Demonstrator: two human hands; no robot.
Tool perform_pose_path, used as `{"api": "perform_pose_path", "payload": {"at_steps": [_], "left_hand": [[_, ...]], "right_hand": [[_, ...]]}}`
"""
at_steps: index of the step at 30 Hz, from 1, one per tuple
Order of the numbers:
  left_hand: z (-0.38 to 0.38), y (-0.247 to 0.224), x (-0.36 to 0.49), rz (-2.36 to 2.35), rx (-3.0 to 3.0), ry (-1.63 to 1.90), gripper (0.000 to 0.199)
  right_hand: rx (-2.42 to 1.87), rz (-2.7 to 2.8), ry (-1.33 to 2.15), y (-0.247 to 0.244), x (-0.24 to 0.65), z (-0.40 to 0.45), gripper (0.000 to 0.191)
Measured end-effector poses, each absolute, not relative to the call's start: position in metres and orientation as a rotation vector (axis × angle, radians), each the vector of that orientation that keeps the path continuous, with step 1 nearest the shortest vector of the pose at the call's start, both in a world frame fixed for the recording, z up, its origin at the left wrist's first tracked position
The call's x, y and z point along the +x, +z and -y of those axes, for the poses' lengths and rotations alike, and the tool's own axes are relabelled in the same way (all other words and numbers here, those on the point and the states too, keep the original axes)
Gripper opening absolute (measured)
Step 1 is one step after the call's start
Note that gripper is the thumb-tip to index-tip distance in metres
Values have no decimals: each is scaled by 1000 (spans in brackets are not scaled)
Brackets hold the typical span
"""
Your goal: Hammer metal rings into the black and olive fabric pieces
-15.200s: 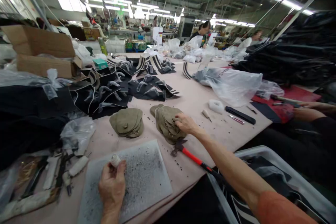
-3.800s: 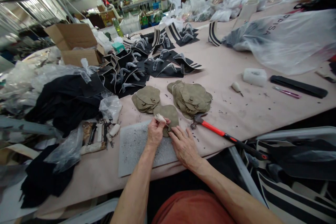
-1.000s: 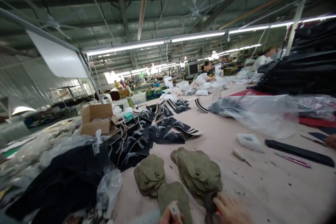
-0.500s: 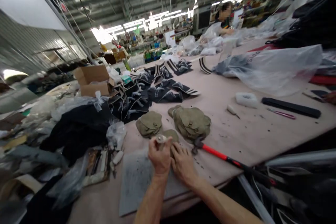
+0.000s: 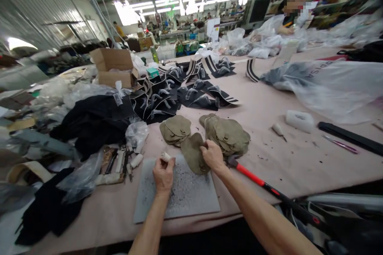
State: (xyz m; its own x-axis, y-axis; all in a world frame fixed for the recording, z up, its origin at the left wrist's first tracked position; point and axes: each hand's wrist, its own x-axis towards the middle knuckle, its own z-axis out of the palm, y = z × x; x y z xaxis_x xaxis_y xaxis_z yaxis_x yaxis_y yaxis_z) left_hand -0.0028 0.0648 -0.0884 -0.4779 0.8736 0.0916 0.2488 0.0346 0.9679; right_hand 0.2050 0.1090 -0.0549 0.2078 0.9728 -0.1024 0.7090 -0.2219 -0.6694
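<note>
My left hand point(image 5: 163, 174) is closed around a short white-handled tool point(image 5: 165, 156), its lower end hidden by the fingers. It is over the left part of a grey board point(image 5: 191, 199) strewn with dark specks. My right hand point(image 5: 213, 154) pinches the right edge of an olive fabric piece point(image 5: 193, 152), which is tilted up at the board's far edge. Behind it lie two stacks of similar olive pieces, a smaller left stack point(image 5: 176, 129) and a larger right stack point(image 5: 231, 132) with a metal ring on top. A red-and-black hammer point(image 5: 251, 174) rests right of my right hand.
Black fabric pieces point(image 5: 194, 95) with clear strips cover the table's far middle. An awl-like tool point(image 5: 279, 130), a white block point(image 5: 299, 120), a black bar point(image 5: 350, 137) and tweezers point(image 5: 341, 144) lie right. Plastic bags and tools crowd the left. A person point(image 5: 291, 12) is across the table.
My left hand has moved left with the white-handled tool, away from the olive piece. My right hand, flat beside the piece before, now grips its edge and tilts it up. The view has shifted.
</note>
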Motion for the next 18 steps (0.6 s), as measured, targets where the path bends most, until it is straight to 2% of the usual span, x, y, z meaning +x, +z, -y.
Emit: {"api": "perform_pose_path", "payload": {"at_steps": [5, 10, 14, 18], "left_hand": [[-66, -84, 2, -1672, 1104, 1488, 37], [-66, -85, 3, -1677, 1085, 1493, 37], [-67, -82, 4, -1721, 1082, 1478, 38], [-67, -81, 2, -1738, 1080, 1437, 40]], "right_hand": [[-1568, 1526, 748, -19, 196, -141, 23], [-1484, 1349, 784, 10, 173, -210, 26], [-1690, 1312, 855, -12, 157, -246, 28], [-1828, 1374, 835, -43, 156, -229, 22]]}}
